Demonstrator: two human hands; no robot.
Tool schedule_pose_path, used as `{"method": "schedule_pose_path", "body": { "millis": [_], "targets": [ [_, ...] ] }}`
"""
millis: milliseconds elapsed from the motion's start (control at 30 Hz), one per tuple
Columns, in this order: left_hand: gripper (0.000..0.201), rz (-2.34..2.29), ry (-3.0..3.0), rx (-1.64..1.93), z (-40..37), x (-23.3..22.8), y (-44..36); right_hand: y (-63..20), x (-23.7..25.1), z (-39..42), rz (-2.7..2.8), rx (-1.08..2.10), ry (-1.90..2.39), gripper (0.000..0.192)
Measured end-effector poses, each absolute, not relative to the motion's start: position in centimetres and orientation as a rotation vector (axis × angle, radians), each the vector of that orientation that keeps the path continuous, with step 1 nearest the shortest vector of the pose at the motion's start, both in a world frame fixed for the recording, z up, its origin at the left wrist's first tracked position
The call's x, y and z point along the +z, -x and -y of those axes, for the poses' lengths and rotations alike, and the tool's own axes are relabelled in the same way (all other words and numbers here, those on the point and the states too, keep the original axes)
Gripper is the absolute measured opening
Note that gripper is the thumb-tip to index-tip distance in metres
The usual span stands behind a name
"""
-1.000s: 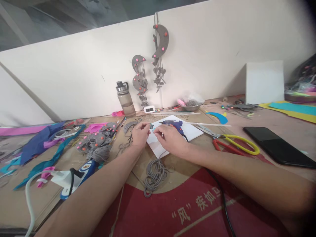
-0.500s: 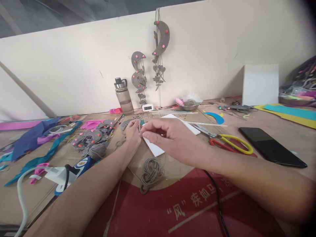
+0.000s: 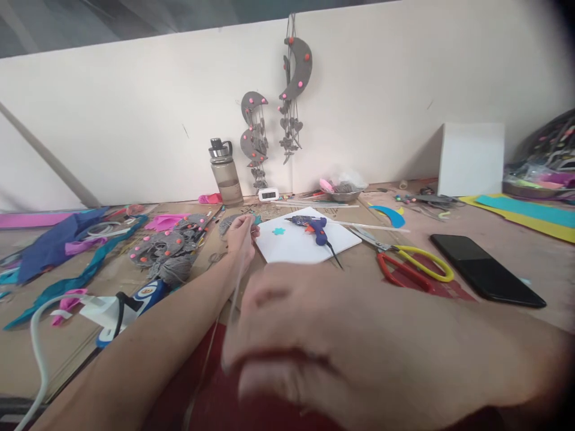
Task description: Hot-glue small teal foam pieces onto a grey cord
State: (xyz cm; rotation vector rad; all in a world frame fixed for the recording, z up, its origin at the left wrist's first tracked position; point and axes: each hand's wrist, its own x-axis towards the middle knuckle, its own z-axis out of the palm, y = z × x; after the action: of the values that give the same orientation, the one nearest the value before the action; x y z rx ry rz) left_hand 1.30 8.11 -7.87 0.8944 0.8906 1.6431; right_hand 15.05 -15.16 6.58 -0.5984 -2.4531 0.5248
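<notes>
The left hand (image 3: 240,234), at centre frame, is pinching one end of a thin grey thread (image 3: 236,281) between closed fingertips, just beside the white board (image 3: 309,248). The right hand (image 3: 323,341), large and blurred at the lower middle, is curling shut; whether it is gripping the thread's other end I cannot tell. Keeping the thread taut and clear of the board looks wise. On the board are lying a teal felt flower (image 3: 279,231) and a blue glue gun (image 3: 312,226). Scissors (image 3: 411,266) and a phone (image 3: 487,270) are lying to the right on the tabletop (image 3: 530,251); grey felt pieces (image 3: 166,248) are crowding the left.
</notes>
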Motion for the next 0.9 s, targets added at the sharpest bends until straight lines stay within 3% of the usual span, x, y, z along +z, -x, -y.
{"method": "schedule_pose_path", "body": {
  "millis": [167,300,433,633,700,900],
  "targets": [
    [0.017,-0.854,-0.894,1.63,-7.9,-7.5,-1.5,-15.4,5.4,14.5,2.865,0.488,0.614,0.018],
    [0.022,-0.867,-0.94,1.603,-7.8,-7.6,-1.4,-16.5,6.0,10.8,2.715,0.439,1.043,0.034],
    [0.025,-0.863,-0.928,1.617,-7.9,-7.7,-1.4,-17.2,5.3,7.6,2.527,0.341,1.306,0.035],
    [0.026,-0.824,-0.936,1.582,-7.9,-7.6,-1.4,-17.0,4.9,8.9,2.73,1.041,0.781,0.02],
    [0.026,-0.836,-0.941,1.567,-7.8,-7.5,-1.4,-17.0,5.1,9.1,2.715,1.119,0.807,0.023],
    [0.018,-0.836,-1.117,1.62,-7.0,-7.3,-1.8,-15.7,1.2,6.0,2.23,0.306,1.183,0.015]
  ]
}}
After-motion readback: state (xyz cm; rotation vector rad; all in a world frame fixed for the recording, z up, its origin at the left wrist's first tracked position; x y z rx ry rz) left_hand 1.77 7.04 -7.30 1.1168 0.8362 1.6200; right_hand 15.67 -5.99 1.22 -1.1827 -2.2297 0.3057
